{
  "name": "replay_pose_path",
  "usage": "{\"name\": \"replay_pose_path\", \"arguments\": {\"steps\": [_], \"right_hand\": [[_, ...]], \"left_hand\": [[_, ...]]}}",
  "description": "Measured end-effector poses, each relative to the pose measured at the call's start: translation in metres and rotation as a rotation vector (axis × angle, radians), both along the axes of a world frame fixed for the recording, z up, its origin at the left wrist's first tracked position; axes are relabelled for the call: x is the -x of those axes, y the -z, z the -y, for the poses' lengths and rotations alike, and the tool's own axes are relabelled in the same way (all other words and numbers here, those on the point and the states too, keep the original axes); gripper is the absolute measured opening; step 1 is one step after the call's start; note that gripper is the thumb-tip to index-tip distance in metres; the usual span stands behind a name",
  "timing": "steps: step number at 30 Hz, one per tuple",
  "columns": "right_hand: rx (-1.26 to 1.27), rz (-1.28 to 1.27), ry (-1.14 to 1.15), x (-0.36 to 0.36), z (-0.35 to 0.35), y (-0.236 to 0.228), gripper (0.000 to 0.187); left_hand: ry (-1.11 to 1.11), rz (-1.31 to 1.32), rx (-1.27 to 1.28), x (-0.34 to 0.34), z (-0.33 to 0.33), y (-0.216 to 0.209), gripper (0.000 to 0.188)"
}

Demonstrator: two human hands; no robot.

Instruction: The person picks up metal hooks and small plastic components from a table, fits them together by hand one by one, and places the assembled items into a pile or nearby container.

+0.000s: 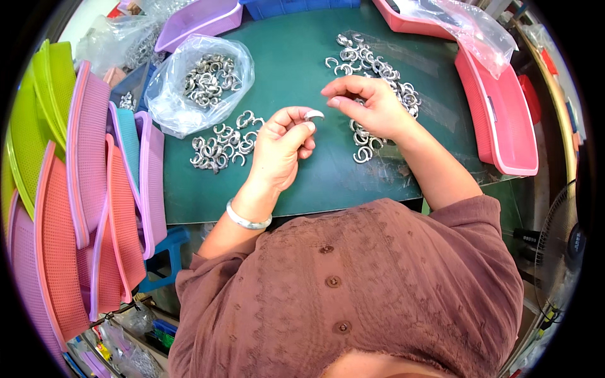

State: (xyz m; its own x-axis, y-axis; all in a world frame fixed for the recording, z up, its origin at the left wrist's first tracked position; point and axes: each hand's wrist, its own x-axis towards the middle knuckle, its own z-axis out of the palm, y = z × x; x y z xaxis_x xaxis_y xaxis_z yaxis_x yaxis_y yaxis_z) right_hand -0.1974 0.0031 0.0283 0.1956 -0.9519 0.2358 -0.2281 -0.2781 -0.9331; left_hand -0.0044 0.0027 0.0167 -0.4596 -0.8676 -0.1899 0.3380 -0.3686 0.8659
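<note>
My left hand (280,148) pinches a small curved silver metal piece (313,115) between thumb and fingertips, above the dark green table mat (302,183). My right hand (368,107) hovers just right of it, fingers curled and loosely apart, over a pile of the same silver C-shaped pieces (372,69) spread along the mat's right side. A second, smaller heap of pieces (220,145) lies left of my left hand. A silver bangle (247,220) circles my left wrist.
A clear plastic bag of silver pieces (201,82) sits at the back left. Stacked mesh trays in pink, purple, coral and green (94,189) stand on edge at left. A pink tray (501,120) lies at right, a purple one (198,22) behind. A fan (561,246) stands lower right.
</note>
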Motion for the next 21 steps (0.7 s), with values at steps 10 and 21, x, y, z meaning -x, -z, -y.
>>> {"name": "replay_pose_path", "arguments": {"steps": [10, 21], "right_hand": [[-0.041, -0.03, 0.086, 0.005, 0.004, 0.004, 0.015], [0.017, -0.146, 0.098, 0.005, 0.009, 0.008, 0.014]], "left_hand": [[0.095, -0.366, -0.397, -0.011, 0.015, 0.001, 0.024], [-0.46, 1.412, 1.099, -0.079, 0.14, -0.016, 0.043]]}}
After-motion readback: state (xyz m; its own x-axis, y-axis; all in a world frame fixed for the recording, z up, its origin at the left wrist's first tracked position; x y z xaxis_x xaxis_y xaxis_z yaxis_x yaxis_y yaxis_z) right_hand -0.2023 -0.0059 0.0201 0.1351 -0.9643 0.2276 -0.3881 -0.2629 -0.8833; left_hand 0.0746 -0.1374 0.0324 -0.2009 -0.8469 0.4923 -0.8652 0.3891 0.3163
